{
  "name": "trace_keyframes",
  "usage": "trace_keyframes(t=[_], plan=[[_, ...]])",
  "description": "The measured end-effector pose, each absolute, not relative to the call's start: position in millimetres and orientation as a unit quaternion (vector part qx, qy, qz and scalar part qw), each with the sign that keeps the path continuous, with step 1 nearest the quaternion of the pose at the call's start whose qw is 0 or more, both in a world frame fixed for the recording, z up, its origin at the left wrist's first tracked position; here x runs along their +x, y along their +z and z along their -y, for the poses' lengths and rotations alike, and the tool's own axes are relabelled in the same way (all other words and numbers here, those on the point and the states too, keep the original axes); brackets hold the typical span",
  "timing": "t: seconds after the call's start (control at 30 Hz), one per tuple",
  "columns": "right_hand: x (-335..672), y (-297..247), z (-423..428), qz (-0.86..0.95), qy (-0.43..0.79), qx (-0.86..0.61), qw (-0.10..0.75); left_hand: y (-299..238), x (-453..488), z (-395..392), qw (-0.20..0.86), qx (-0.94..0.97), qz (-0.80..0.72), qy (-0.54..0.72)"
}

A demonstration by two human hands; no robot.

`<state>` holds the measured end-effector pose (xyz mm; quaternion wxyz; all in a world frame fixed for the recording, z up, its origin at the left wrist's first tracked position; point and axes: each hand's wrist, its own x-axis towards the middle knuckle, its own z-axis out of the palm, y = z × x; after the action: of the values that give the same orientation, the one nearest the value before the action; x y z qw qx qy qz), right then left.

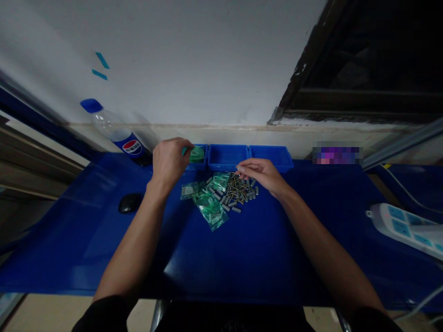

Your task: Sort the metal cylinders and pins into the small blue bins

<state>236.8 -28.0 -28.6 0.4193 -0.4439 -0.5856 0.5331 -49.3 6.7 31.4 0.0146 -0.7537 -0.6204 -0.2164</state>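
Note:
My left hand is at the left blue bin, its fingers bent together in a pinch. Small green packets lie in that bin beside the fingertips; whatever the pinch holds is hidden. Over the right part of a loose pile, my right hand has thumb and fingertips drawn together. Anything between them is too small to name. Beneath it are brass-coloured screws mixed with grey cylindrical plugs. Clear bags with green pieces lie against the pile's left side.
A middle blue bin and a right blue bin stand along the wall. A Pepsi bottle and a black mouse are to the left. On the right, a white power strip rests on the blue tabletop.

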Motion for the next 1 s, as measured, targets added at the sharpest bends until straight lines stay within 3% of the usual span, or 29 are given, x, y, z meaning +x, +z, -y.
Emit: trace_keyframes(t=[0.17, 0.4, 0.47, 0.67, 0.83, 1.0], plan=[[235, -29, 28, 0.585, 0.544, -0.439, 0.411, 13, -53, -16, 0.007, -0.753, 0.657, -0.033], [236, -30, 29, 0.586, 0.550, -0.433, 0.409, 9, -50, -15, 0.055, -0.809, 0.575, -0.112], [236, -30, 28, 0.587, 0.549, -0.434, 0.407, 13, -45, -12, 0.026, -0.835, 0.531, -0.144], [237, -28, 28, 0.585, 0.543, -0.444, 0.407, 8, -17, -1, -0.164, -0.916, 0.367, -0.006], [239, -27, 28, 0.580, 0.544, -0.447, 0.409, 1, -2, 5, -0.186, -0.905, 0.377, 0.062], [240, -26, 28, 0.583, 0.544, -0.442, 0.411, 4, -6, 6, -0.172, -0.912, 0.369, 0.042]])
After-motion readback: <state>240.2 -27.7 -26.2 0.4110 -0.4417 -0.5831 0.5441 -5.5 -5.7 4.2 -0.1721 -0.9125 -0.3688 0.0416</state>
